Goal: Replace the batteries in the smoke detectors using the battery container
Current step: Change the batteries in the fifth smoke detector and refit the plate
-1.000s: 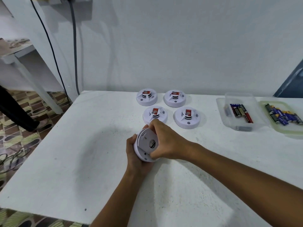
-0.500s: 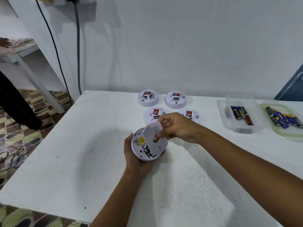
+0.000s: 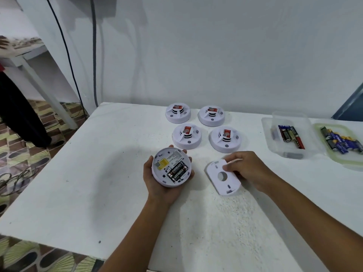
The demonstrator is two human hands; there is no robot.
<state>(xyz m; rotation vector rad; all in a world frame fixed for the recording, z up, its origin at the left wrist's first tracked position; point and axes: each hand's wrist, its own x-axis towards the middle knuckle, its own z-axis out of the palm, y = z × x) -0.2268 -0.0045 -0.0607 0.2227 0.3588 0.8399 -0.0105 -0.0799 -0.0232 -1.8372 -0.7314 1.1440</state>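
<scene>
Risk first: could slip from the left hand, since the opened smoke detector sat only cupped in palm and curled fingers, tilted toward the lower right of the frame. Could also spill its cells if tipped further, though clipped in by the look of it. Might lose the back cover off to the side, or mix up spent and fresh cells, with two similar containers side by side at the right of the frame. Could mistake polarity on refitting, the markings too small to read.

Left hand wrapped around the detector's rim, closed on it just left of frame centre, above the tabletop. Right hand pinched on the cover's upper edge, the cover low over or resting on the tabletop right of centre; contact hard to judge.

Looked round, white, open side up: a yellow part at the left, two black batteries side by side at the lower right. Four closed detectors grouped above centre, faces up. Clear battery container at the right, a green-rimmed tray of batteries beyond it.
</scene>
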